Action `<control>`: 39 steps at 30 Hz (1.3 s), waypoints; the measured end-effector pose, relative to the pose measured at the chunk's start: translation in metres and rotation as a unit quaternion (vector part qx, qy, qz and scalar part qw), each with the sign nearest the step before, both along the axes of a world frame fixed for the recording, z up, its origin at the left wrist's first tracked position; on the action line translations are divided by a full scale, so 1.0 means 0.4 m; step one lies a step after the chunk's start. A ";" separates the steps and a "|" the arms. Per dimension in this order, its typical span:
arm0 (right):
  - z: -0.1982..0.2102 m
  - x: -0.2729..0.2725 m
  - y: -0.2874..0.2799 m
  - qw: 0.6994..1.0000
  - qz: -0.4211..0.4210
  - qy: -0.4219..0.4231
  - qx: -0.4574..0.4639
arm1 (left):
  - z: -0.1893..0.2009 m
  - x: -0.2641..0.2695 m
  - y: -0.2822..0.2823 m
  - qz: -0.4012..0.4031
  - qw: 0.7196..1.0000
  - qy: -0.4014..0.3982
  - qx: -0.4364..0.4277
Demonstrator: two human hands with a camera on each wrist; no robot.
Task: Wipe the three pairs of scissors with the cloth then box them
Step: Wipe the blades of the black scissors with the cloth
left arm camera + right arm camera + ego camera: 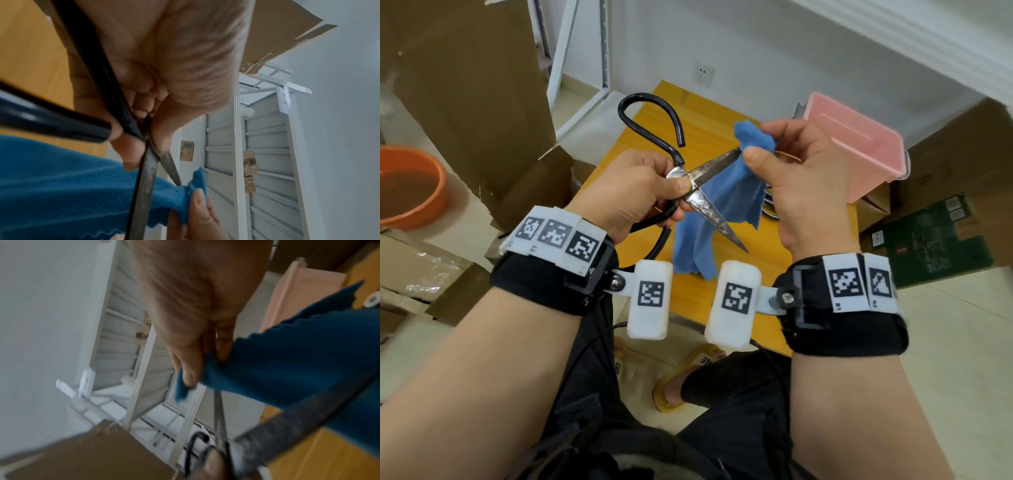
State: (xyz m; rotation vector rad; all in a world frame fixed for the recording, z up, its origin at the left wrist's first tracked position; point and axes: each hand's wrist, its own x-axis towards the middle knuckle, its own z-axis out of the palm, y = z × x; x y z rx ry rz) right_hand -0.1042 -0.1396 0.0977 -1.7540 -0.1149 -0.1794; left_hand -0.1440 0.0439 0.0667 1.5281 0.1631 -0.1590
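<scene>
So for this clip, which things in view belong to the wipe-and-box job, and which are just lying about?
Part of the job:
- large black-handled scissors, blades open, gripped by the left hand
- blue cloth, pinched on one blade tip by the right hand
- pink box on the wooden table

Just lying about:
- orange basin
- cardboard boxes
- white shelving frame

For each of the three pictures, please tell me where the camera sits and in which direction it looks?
Head: looks down at left hand, right hand, forearms, yellow table.
Left wrist: under the palm, along black-handled scissors; fingers show.
Right wrist: along thumb pinching blue cloth.
Shared: scissors and cloth appear in all three.
</scene>
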 end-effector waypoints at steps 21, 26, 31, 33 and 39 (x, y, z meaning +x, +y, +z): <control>0.007 0.005 0.041 0.937 -0.052 -0.076 -0.338 | 0.012 0.002 -0.003 0.012 0.999 -0.018 0.034; 0.021 -0.008 0.062 0.928 -0.038 -0.094 -0.358 | 0.018 0.010 0.002 0.012 0.999 -0.018 0.046; 0.011 -0.021 0.095 0.925 0.026 -0.059 -0.374 | 0.015 0.012 -0.002 0.021 0.997 -0.023 0.067; 0.008 -0.013 0.089 0.936 -0.016 -0.060 -0.346 | 0.015 0.010 -0.004 0.016 0.997 -0.023 0.072; 0.017 -0.002 0.074 0.940 -0.074 -0.051 -0.328 | 0.014 0.004 -0.012 0.004 0.998 -0.018 0.057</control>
